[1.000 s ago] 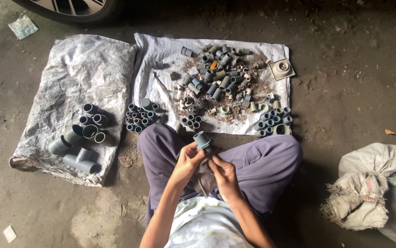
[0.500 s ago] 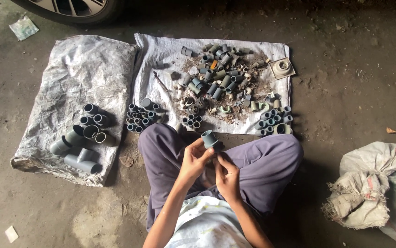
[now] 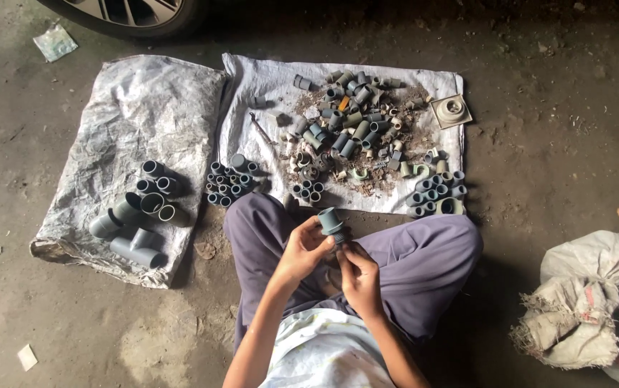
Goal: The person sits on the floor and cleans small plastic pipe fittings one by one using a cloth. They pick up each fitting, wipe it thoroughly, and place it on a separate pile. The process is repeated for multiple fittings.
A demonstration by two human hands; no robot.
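Note:
I sit cross-legged in purple trousers on a dirt floor. My left hand (image 3: 302, 248) grips a grey plastic pipe fitting (image 3: 331, 220) above my lap. My right hand (image 3: 358, 271) pinches the fitting's lower threaded end from below. A heap of mixed grey pipe fittings (image 3: 356, 126) lies ahead of me on a white sack (image 3: 266, 93). Small sorted groups of short couplings sit near my knees: one group (image 3: 229, 179) at the left, another group (image 3: 435, 194) at the right.
A second sack (image 3: 130, 115) at the left carries larger grey elbows and tees (image 3: 140, 215). A square drain cover (image 3: 451, 111) lies at the heap's right corner. A filled woven bag (image 3: 597, 309) stands at the right. A car wheel (image 3: 130, 11) is at the top left.
Both hands shifted slightly with the fitting; it has turned and tilted a little between my fingers. Everything on the sacks stays put.

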